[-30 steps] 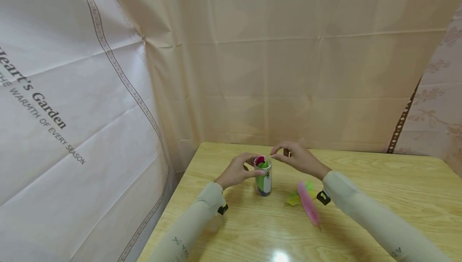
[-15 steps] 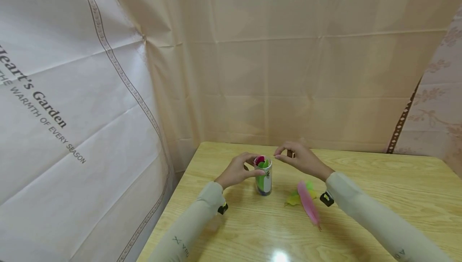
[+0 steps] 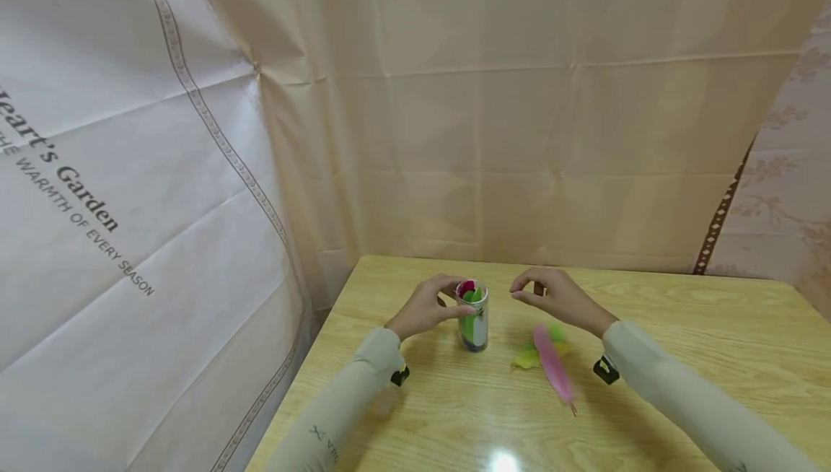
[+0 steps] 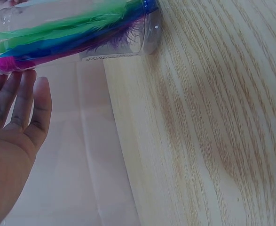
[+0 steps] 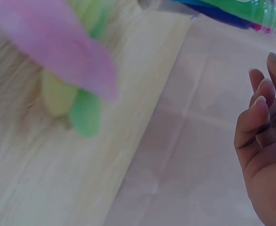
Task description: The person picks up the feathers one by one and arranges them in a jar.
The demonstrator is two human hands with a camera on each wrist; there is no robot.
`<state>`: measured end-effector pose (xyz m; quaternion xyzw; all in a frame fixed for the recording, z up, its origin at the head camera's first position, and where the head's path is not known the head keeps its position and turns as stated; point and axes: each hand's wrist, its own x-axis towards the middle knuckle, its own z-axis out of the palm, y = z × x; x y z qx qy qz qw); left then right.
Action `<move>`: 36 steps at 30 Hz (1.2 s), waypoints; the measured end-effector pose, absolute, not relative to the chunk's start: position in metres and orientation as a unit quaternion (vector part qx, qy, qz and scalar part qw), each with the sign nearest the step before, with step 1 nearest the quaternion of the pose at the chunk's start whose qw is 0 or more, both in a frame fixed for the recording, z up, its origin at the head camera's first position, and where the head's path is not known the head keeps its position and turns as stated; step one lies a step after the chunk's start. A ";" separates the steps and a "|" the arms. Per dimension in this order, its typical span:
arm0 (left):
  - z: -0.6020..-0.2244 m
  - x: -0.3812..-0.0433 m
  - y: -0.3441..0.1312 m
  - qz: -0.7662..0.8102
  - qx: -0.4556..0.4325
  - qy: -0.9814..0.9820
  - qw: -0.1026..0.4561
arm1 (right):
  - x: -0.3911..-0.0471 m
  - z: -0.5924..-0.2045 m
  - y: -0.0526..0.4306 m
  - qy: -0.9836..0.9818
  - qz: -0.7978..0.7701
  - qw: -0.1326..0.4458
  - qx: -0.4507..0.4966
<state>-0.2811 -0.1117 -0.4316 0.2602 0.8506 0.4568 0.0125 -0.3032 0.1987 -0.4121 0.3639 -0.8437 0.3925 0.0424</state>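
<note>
A clear plastic jar (image 3: 480,329) stands upright on the table, with green feathers (image 4: 67,26), a blue feather (image 4: 83,38) and a magenta feather (image 4: 48,61) inside. My left hand (image 3: 427,307) grips it near the rim, thumb on the near side and fingers behind. To the jar's right, my right hand (image 3: 560,294) hovers over the table with loosely bent fingers, and nothing shows between them. Below that hand lies a pink feather (image 3: 553,366), across a yellow feather (image 3: 527,359) and a green feather (image 3: 556,332).
The wooden table (image 3: 688,342) extends to the right of the loose feathers. A beige cloth (image 3: 519,133) hangs behind its far edge. On the left hangs a pale printed cloth (image 3: 182,255) with lettering.
My right hand has moved away from the jar's mouth, to the right and slightly down. The left hand and the jar stay where they were, and so do the loose feathers.
</note>
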 end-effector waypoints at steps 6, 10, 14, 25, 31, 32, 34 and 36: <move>-0.431 -0.280 -0.113 0.457 0.261 0.850 0.010 | -0.302 -0.426 0.211 -0.861 0.377 0.025 0.342; -0.432 -0.280 -0.115 0.454 0.261 0.852 0.009 | -0.301 -0.436 0.218 -0.867 0.366 0.010 0.339; -0.432 -0.280 -0.115 0.455 0.262 0.851 0.008 | -0.302 -0.448 0.226 -0.874 0.348 -0.009 0.339; -0.432 -0.281 -0.114 0.458 0.264 0.849 0.009 | -0.303 -0.465 0.237 -0.875 0.351 -0.071 0.324; -0.432 -0.281 -0.112 0.455 0.265 0.850 0.009 | -0.302 -0.473 0.240 -0.882 0.337 -0.077 0.320; -0.432 -0.282 -0.112 0.455 0.265 0.850 0.009 | -0.302 -0.474 0.240 -0.884 0.332 -0.074 0.320; -0.433 -0.282 -0.111 0.455 0.266 0.850 0.009 | -0.302 -0.476 0.239 -0.888 0.325 -0.070 0.317; -0.433 -0.282 -0.111 0.455 0.266 0.850 0.008 | -0.302 -0.477 0.238 -0.892 0.319 -0.067 0.314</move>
